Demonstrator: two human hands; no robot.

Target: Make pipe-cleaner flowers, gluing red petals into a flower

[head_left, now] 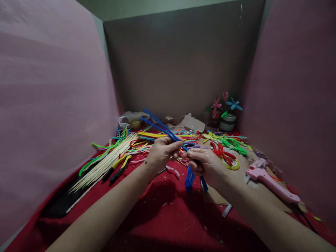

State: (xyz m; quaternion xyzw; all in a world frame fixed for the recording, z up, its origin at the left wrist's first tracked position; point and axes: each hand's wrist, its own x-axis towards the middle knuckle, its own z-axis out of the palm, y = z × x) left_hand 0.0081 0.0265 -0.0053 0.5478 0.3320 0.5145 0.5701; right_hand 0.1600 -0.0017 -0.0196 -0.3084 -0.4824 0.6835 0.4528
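Above red cloth (168, 217): left hand (161, 152), fingers pinched on blue pipe cleaners (160, 126); right hand (206, 164), fingers curled tight around their lower ends.

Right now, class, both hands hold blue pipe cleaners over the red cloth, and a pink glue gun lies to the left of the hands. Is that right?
Not quite. The head view shows both the left hand and the right hand holding blue pipe cleaners over the red cloth, but the pink glue gun lies to the right of the hands, not the left.
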